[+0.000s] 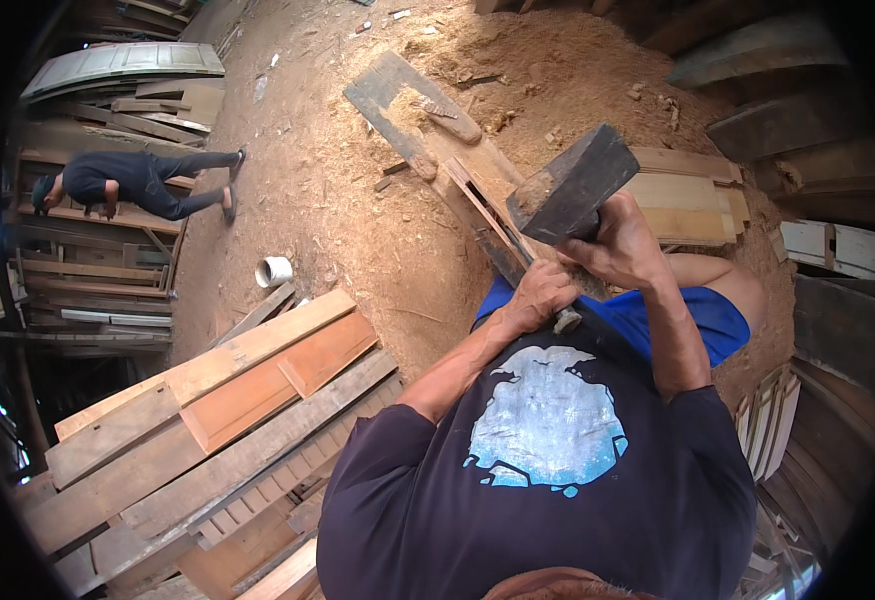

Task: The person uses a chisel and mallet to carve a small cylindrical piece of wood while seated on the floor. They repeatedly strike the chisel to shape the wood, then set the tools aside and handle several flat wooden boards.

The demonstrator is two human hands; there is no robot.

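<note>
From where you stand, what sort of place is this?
Probably a woodworking shop or timber yard: there are stacked boards, wood shavings on the ground, and a dark, block-headed mallet.

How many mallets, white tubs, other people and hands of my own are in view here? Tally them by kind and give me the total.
Mallet: 1
White tub: 1
Other person: 1
Your own hands: 2, left hand and right hand
Total: 5
</note>
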